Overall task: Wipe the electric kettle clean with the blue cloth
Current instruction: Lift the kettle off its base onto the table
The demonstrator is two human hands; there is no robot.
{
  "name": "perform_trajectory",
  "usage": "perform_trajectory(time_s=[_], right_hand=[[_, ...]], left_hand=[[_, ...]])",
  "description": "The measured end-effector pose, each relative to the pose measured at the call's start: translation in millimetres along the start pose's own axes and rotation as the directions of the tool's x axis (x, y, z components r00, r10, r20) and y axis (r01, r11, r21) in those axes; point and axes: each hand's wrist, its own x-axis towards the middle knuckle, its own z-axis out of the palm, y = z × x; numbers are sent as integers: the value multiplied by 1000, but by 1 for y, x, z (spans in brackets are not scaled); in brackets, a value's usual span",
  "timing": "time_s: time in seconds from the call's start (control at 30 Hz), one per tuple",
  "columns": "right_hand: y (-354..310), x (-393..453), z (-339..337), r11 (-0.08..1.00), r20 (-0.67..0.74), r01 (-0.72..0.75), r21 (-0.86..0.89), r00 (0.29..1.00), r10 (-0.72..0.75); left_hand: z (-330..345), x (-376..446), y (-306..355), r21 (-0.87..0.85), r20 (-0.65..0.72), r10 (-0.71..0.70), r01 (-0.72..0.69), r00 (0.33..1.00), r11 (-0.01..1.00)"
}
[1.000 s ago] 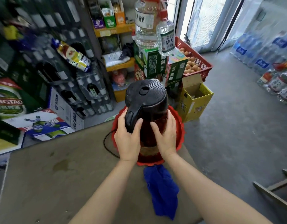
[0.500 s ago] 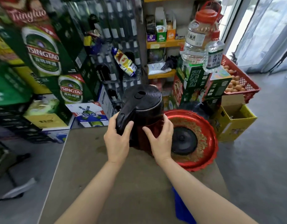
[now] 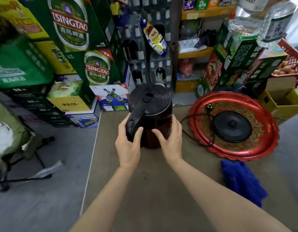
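On the table (image 3: pixel 161 190), left of the red tray (image 3: pixel 269 148), the electric kettle (image 3: pixel 150 108) stands upright, off its black base (image 3: pixel 232 127), which sits in the tray. Left hand (image 3: pixel 128 146) is wrapped around the handle, thumb on the near side; right hand (image 3: pixel 171 139) is pressed flat on the kettle's right wall, fingers spread. So both hands clamp the kettle between them. The blue cloth (image 3: pixel 242 180) lies crumpled near the tray's near edge, right of the right forearm, touched by neither hand.

Risks as I read them:
- Kettle stands near the table's left edge. A hard wipe pushing left could slide it off.
- Releasing the right hand to fetch the cloth leaves a handle-only grip, so the kettle may tip.
- The power cord (image 3: pixel 195 129) loops just right of the kettle. Reaching across could snag it and drag the base.
- Can't tell if there's water inside. If so, tilting could spill it.
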Motion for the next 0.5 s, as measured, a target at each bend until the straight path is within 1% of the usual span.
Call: perform_trajectory(time_s=[0.07, 0.17, 0.27, 0.37, 0.43, 0.5], right_hand=[[6, -5, 4, 1000, -4, 14, -21, 1000, -14], [13, -14, 3, 996, 28, 26, -87, 999, -23], [14, -17, -6, 978, 66, 78, -193, 996, -66], [11, -18, -23, 942, 104, 130, -309, 989, -102], [15, -25, -45, 916, 82, 178, -360, 984, -159], [31, -39, -78, 882, 27, 231, -411, 970, -242]], left_hand=[[-4, -4, -7, 2, 16, -1, 1, 1000, 1000], [-9, -13, -13, 9, 49, 19, -20, 999, 1000], [-11, -17, -15, 28, 70, 43, -46, 997, 999], [-9, -15, -16, 93, 63, 27, -33, 998, 995], [-8, -17, -16, 136, 59, 9, -17, 998, 991], [-11, -19, -18, 184, 55, 5, -15, 998, 983]])
